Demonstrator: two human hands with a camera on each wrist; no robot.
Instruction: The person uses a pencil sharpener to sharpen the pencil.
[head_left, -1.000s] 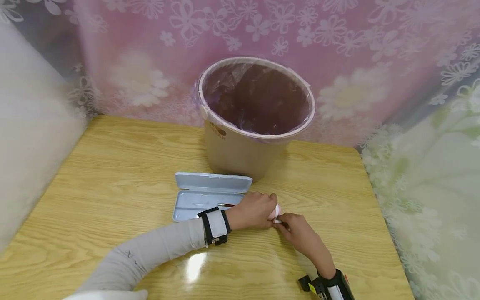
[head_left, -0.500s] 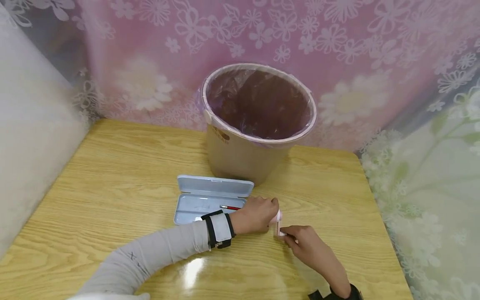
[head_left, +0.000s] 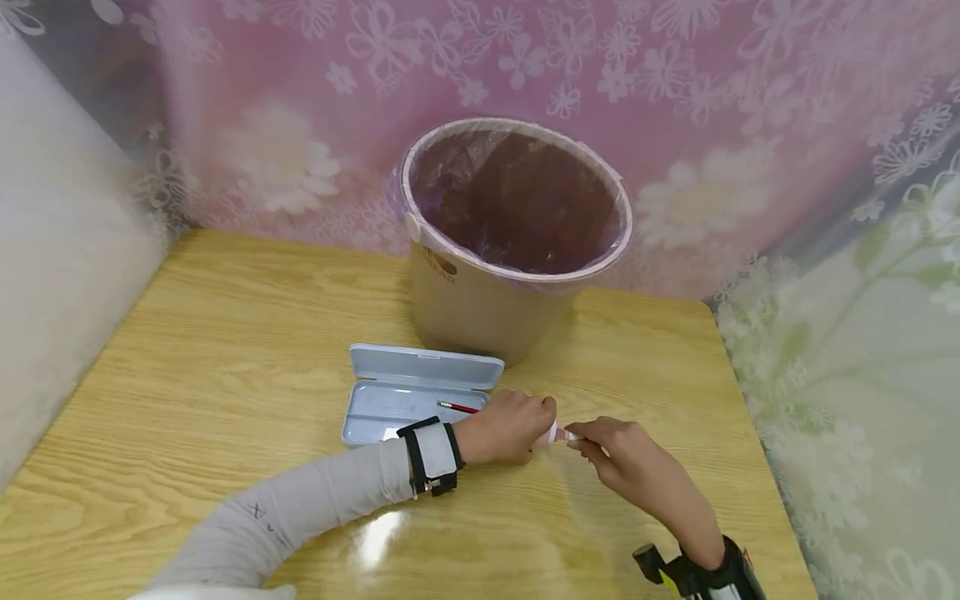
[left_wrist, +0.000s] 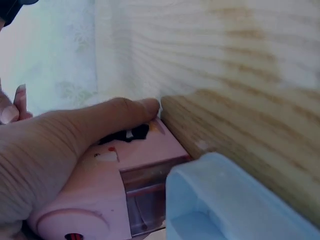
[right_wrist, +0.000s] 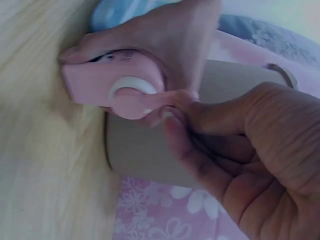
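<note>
A pink pencil sharpener (right_wrist: 90,85) stands on the table, gripped from above by my left hand (head_left: 510,427). The left thumb (left_wrist: 115,114) lies along its top in the left wrist view, beside a clear shavings window (left_wrist: 145,197). A red-and-black striped pencil (left_wrist: 74,236) shows in the round front hole. In the head view the red pencil (head_left: 456,407) reaches out over the case, partly hidden by the left hand. My right hand (head_left: 626,454) pinches the end of the sharpener's crank handle (right_wrist: 159,100) between thumb and fingertips.
A light blue pencil case (head_left: 390,400) lies with its lid raised, left of the sharpener. Behind it stands a beige waste bin (head_left: 487,312) with a clear liner. Flowered curtains (head_left: 300,108) hang around the wooden table (head_left: 225,333).
The right hand has turned the crank: its handle swung toward the person, then out to the right. My left hand keeps its hold on the sharpener in about the same place.
</note>
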